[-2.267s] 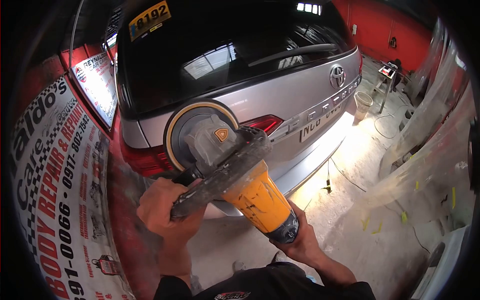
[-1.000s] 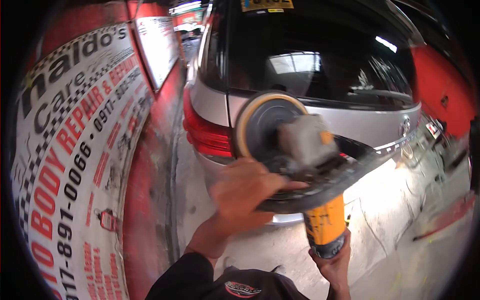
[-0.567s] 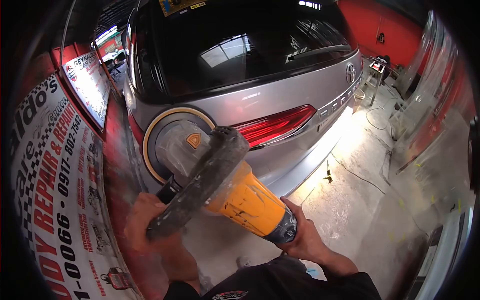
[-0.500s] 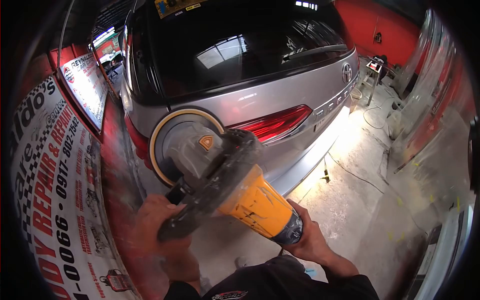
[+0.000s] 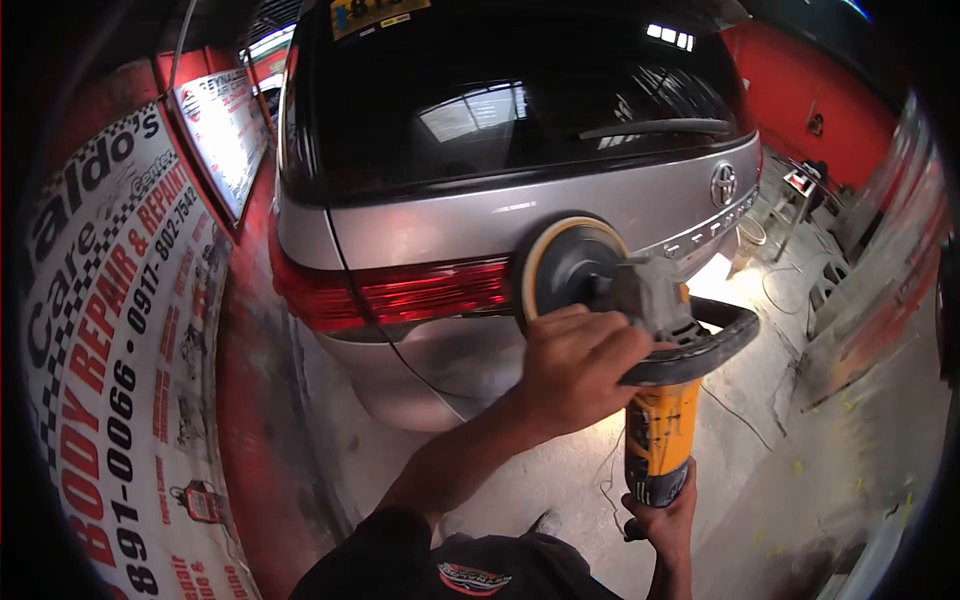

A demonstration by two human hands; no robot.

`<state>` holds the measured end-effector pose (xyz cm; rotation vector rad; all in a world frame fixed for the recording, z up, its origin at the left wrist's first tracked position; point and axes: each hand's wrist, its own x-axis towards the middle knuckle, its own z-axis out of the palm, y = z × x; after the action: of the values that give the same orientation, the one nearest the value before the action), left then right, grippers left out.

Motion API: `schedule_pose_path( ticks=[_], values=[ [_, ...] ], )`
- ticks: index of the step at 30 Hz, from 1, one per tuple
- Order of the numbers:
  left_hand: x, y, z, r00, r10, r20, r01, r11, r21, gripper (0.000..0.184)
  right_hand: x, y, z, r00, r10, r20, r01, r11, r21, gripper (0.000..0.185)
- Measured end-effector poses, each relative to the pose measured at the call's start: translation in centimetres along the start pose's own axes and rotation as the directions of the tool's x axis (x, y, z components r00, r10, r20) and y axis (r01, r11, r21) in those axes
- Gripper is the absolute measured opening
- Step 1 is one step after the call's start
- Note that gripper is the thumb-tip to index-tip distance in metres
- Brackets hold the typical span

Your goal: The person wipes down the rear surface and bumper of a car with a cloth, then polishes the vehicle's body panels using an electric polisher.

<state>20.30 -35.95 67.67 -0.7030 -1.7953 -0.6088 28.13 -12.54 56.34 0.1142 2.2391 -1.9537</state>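
A yellow and black car polisher (image 5: 668, 425) is held up in both hands behind a silver SUV (image 5: 430, 225). My left hand (image 5: 585, 365) is closed around the black loop handle (image 5: 720, 345) near the polisher's head. Lower down, my right hand (image 5: 668, 508) wraps the dark rear end of the body. The round pad (image 5: 572, 265), with its tan rim, is tilted toward the tailgate and covers the inner end of the red tail light (image 5: 430, 292). Whether the pad touches the paint I cannot tell.
On the left, a printed banner (image 5: 120, 340) hangs along the red wall. A small metal stand (image 5: 795, 200) is at the right rear. Plastic sheeting (image 5: 870, 290) hangs along the right side, and a cord (image 5: 740, 415) lies on the concrete floor.
The polisher has swung from the left part of the tail light toward the right, and its body now stands more upright. Both hands keep their hold. The view has shifted slightly.
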Motion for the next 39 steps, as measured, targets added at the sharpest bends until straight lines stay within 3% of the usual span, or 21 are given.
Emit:
schedule_pose_path(
  ticks=[2,6,9,11,14,16,18,22,26,28,30,31,32,34,37,39],
  values=[
    [0.7,-0.5,2.6,0.999,-0.003,0.032,0.005,0.997,-0.073,0.03,1.5,2.8,-1.4,0.992,-0.122,-0.026,0.122,0.992,0.006,0.073],
    [1.2,-1.1,6.6,1.0,-0.011,0.005,0.012,0.994,-0.111,0.03,2.6,3.0,-1.9,0.992,-0.086,-0.097,0.088,0.996,0.015,0.076],
    [1.7,-0.7,5.4,1.0,0.001,-0.022,-0.002,0.997,-0.074,0.028,2.4,3.0,-1.4,0.991,-0.072,-0.109,0.077,0.996,0.04,0.084],
    [1.7,-0.9,2.5,0.997,0.009,-0.076,-0.011,1.0,-0.028,0.03,2.4,2.3,-0.3,0.996,-0.075,-0.056,0.076,0.997,0.017,0.09],
    [0.7,-1.1,-2.9,0.997,0.002,-0.077,0.001,0.999,0.04,0.033,0.8,0.7,3.0,0.982,-0.165,-0.092,0.162,0.986,-0.039,0.085],
    [-0.3,-1.2,-6.2,0.985,0.03,-0.17,-0.017,0.997,0.076,0.035,-1.0,-1.7,5.6,0.995,-0.094,-0.046,0.094,0.996,0.007,0.086],
    [-1.4,-1.5,-10.5,0.991,0.011,-0.13,0.0,0.997,0.083,0.037,-2.1,-2.6,7.9,0.996,-0.092,0.013,0.092,0.996,0.018,0.086],
    [-3.9,-2.1,-18.7,0.989,-0.039,-0.141,0.053,0.994,0.097,0.04,-3.4,-1.4,11.7,0.957,-0.252,0.141,0.263,0.963,-0.062,0.087],
    [-5.5,-2.6,-26.2,0.985,-0.092,-0.145,0.109,0.988,0.114,0.028,-5.7,-3.7,16.4,0.898,-0.338,0.282,0.386,0.912,-0.137,0.097],
    [-6.9,-3.4,-29.2,0.985,-0.034,-0.169,0.087,0.944,0.318,0.015,-6.4,-4.8,18.9,0.843,-0.417,0.34,0.487,0.86,-0.154,0.098],
    [-7.8,-4.6,-31.1,0.938,-0.065,-0.341,0.144,0.966,0.213,0.011,-7.0,-6.2,20.7,0.822,-0.395,0.41,0.506,0.837,-0.207,0.098],
    [-8.9,-5.8,-32.1,0.9,-0.045,-0.433,0.181,0.944,0.277,0.012,-6.6,-6.0,21.7,0.783,-0.451,0.429,0.579,0.781,-0.235,0.1],
    [-9.5,-6.8,-33.0,0.856,-0.021,-0.516,0.223,0.916,0.333,0.012,-6.7,-6.2,22.8,0.8,-0.384,0.461,0.523,0.822,-0.223,0.102],
    [-9.5,-7.2,-34.9,0.892,0.062,-0.447,0.227,0.795,0.562,0.013,-6.6,-7.1,24.0,0.789,-0.36,0.498,0.51,0.835,-0.205,0.1],
    [-11.7,-11.4,-38.6,0.793,-0.047,-0.607,0.359,0.841,0.404,0.014,-6.6,-9.4,27.0,0.777,-0.317,0.544,0.52,0.809,-0.273,0.096],
    [-11.4,-11.7,-39.6,0.774,-0.131,-0.62,0.376,0.882,0.284,0.015,-6.2,-10.3,28.1,0.764,-0.315,0.563,0.529,0.806,-0.267,0.096]
  ],
)
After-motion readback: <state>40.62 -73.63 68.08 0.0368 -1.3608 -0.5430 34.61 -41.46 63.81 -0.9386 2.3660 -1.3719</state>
